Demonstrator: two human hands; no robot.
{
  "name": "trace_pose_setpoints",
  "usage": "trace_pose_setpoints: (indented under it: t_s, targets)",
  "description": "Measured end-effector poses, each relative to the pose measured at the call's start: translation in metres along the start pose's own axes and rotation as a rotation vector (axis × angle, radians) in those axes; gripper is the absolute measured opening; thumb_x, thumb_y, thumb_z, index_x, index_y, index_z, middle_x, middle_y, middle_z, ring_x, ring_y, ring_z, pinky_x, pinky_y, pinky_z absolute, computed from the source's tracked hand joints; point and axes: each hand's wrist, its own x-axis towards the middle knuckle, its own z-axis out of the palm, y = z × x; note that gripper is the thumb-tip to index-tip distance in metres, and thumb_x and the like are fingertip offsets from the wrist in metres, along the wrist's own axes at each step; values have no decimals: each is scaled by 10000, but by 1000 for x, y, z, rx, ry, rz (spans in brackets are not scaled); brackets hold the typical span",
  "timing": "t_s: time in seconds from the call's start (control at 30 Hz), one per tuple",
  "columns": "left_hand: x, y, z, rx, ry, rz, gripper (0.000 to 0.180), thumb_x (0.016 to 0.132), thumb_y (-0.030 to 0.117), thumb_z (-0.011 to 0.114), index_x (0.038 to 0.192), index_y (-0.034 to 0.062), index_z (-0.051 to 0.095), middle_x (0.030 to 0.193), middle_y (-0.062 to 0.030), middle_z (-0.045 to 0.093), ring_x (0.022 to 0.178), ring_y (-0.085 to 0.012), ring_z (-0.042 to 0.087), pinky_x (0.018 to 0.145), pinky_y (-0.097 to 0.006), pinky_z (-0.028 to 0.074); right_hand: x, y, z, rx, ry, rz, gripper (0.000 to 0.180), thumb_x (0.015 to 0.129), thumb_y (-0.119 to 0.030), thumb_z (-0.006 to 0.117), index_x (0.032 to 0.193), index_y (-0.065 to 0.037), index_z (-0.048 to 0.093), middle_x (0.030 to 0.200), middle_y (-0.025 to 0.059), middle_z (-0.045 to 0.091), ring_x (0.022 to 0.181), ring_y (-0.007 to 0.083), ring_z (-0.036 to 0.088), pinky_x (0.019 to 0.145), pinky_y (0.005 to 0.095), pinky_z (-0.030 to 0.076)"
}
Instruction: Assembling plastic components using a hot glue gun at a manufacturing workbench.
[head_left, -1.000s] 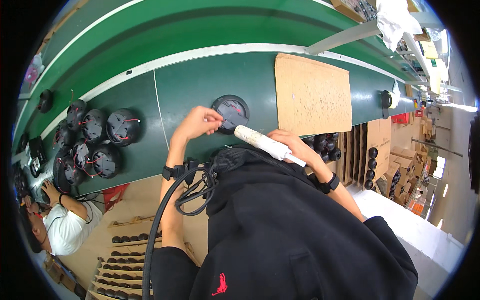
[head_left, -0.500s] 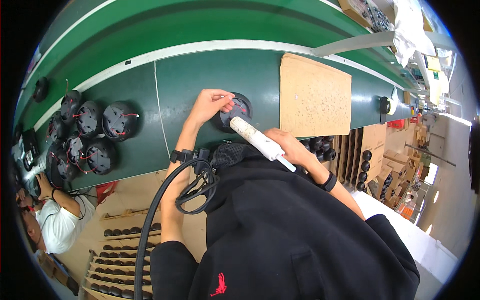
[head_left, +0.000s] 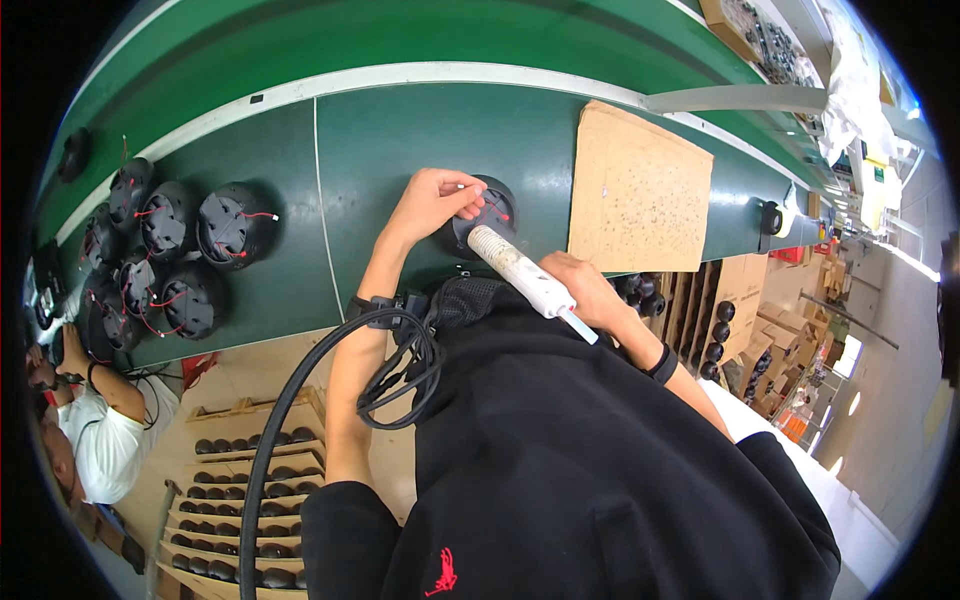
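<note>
A round black wheel-like part [head_left: 498, 200] with red wire lies on the green bench in front of me. Over its left side, my left hand [head_left: 436, 207] is closed in a pinch; a small white piece, perhaps the wire's connector, shows at its fingertips. My right hand [head_left: 585, 288] is wrapped against the side of a white glue tube [head_left: 520, 272], its fingers partly hidden behind it. The tube slants over the bench's near edge, its smeared end by the black part and its pale nozzle [head_left: 578, 326] toward my body.
Several similar black parts with red wires [head_left: 235, 225] sit at the left. A speckled cardboard sheet [head_left: 640, 190] lies to the right, with a tape roll [head_left: 771, 218] beyond. A co-worker [head_left: 110, 430] is at far left. A thick black cable [head_left: 290, 400] runs along my left arm.
The view has shifted slightly, so the bench items sit a little differently in the picture. Both hands keep nearly the same pose over the black part and on the tube.
</note>
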Motion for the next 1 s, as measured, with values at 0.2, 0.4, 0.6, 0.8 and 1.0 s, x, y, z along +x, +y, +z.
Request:
trace_pose_setpoints:
  t_s: [0.2, 0.4, 0.6, 0.8, 1.0]
  targets:
    - [-2, 3, -3, 38, -26, -14, 220, 936, 93, 609, 1079, -61, 676, 864, -113, 695, 734, -132, 646, 684, -261, 545, 0, 0, 2, -33, 5, 45, 327, 724, -182, 697, 973, -6, 577, 932, 168, 616, 929, 368, 596, 783, 448, 498]
    - [-7, 1, -5, 59, 2, -13, 215, 936, 94, 610, 1075, -54, 680, 856, -110, 693, 730, -128, 644, 677, -257, 543, 0, 1, 1, -17, 16, 13, 301, 706, -177, 693, 925, -9, 575, 879, 176, 618, 881, 380, 605, 756, 449, 495]
    - [-20, 7, -13, 83, 26, -1, 222, 928, 52, 582, 1117, -44, 646, 860, -114, 689, 733, -132, 642, 681, -266, 543, -2, -2, -1, -41, 10, 27, 286, 696, -179, 692, 888, -13, 562, 850, 176, 609, 862, 382, 603, 740, 456, 490]
    - [-48, 6, -30, 104, 34, -78, 223, 908, 38, 580, 1115, -35, 615, 838, -108, 684, 722, -125, 639, 661, -259, 535, -3, -4, -2, -62, 16, 40, 272, 699, -184, 690, 856, -17, 544, 833, 174, 600, 848, 382, 601, 730, 458, 488]
    - [-71, 3, -32, 191, -57, -213, 231, 871, 19, 576, 1093, -33, 611, 796, -97, 682, 701, -125, 643, 642, -261, 534, -4, -1, 0, -86, 29, 44, 276, 713, -205, 692, 858, -24, 544, 835, 170, 603, 845, 378, 603, 715, 458, 489]
